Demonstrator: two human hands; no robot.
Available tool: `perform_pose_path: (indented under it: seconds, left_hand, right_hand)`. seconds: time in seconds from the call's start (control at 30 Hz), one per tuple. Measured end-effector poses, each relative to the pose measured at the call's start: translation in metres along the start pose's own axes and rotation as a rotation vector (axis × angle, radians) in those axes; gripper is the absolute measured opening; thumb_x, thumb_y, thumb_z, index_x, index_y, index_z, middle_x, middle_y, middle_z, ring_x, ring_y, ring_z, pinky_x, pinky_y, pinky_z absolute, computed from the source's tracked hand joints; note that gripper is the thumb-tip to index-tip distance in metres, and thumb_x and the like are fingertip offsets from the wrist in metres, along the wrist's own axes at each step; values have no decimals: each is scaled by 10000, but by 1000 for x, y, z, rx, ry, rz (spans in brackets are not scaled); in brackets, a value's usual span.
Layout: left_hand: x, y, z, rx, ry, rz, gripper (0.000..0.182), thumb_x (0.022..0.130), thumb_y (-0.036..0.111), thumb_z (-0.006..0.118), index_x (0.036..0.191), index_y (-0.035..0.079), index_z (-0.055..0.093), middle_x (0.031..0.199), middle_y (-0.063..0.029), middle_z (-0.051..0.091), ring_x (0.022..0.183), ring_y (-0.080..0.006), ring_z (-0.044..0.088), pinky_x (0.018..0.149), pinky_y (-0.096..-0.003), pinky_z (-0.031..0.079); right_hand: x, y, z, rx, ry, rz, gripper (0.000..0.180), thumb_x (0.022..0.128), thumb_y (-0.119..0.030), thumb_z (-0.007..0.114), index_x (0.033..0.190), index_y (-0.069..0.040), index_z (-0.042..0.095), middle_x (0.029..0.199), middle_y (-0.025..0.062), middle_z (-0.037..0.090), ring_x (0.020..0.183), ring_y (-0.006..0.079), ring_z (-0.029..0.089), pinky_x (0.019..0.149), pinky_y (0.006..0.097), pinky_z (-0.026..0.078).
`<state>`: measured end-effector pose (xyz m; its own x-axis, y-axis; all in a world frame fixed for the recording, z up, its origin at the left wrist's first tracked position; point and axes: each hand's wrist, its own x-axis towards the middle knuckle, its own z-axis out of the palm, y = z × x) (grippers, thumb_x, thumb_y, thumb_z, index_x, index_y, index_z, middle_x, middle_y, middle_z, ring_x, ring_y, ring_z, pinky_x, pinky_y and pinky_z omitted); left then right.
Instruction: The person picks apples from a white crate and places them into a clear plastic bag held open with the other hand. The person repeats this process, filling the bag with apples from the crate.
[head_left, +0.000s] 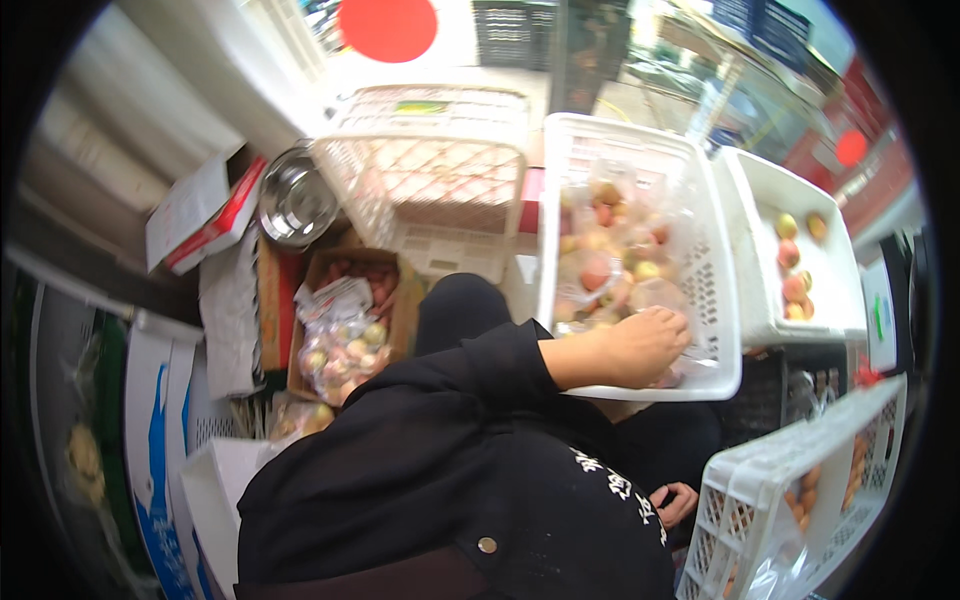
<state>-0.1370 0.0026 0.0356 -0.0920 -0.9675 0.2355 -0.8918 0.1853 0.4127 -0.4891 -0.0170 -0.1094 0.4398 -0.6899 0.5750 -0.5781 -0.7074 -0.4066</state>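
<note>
My left hand (651, 346) reaches across my body into the near end of a white plastic crate (724, 300). Its fingers curl downward among clear plastic bags (664, 296) of red-and-yellow fruit that look like apples (596, 270). My fingertips are hidden, so whether they grip a bag is unclear. Down beside my right thigh is my right hand (677, 502), fingers bent and partly covered by my black sweatshirt. Nothing shows in it. Nearest to it stands a white crate (739, 487) with brown eggs (806, 495) and clear plastic inside.
Right of the fruit crate, a white foam box (832, 300) holds several loose fruits (787, 255). An open white basket (450, 172) stands ahead. To the left are a cardboard box (405, 300) with bagged produce (349, 345), a steel bowl (298, 199) and a red-and-white carton (199, 217).
</note>
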Motion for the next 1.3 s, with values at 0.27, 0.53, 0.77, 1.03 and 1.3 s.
perform_pose_path:
  seconds: [0.27, 0.53, 0.77, 1.03, 1.3]
  left_hand:
    - [-274, -22, -8, -53, 900, -600, 399, 864, 119, 696, 1223, 30, 548, 1243, -144, 567, 1162, -311, 557, 1014, -391, 440]
    - [-504, -69, 110, 314, 1105, -1539, 473, 782, 152, 703, 1197, 26, 514, 1169, -192, 583, 1168, -402, 507, 1027, -495, 377]
    - [-541, -142, 89, 216, 767, -2086, 567, 818, 316, 726, 1270, 28, 541, 1299, -206, 584, 1247, -366, 515, 1057, -450, 376]
    - [-498, -115, 76, -350, 381, -1352, 283, 801, 255, 713, 988, 43, 712, 906, -225, 705, 870, -374, 684, 794, -422, 530]
    - [-533, -150, 54, 316, 699, -1680, 276, 780, 272, 707, 997, 103, 677, 1237, -219, 550, 1150, -395, 518, 984, -426, 425]
  right_hand:
    - [-9, 50, 13, -186, 44, -132, 285, 930, -301, 509, 814, -46, 560, 791, 123, 506, 746, 322, 532, 695, 429, 435]
    - [5, 72, 21, -289, 38, -228, 317, 946, -340, 491, 820, -58, 562, 781, 112, 500, 719, 311, 527, 668, 424, 429]
    - [10, 71, 22, -343, 8, -225, 324, 950, -352, 488, 821, -64, 563, 776, 106, 496, 708, 305, 523, 658, 423, 424]
    - [14, 68, 23, -417, -28, -201, 333, 954, -365, 485, 823, -70, 564, 771, 100, 491, 696, 299, 519, 646, 421, 418]
    - [13, 73, 20, -481, -51, -166, 341, 958, -379, 482, 825, -76, 565, 766, 94, 486, 684, 292, 514, 635, 420, 413]
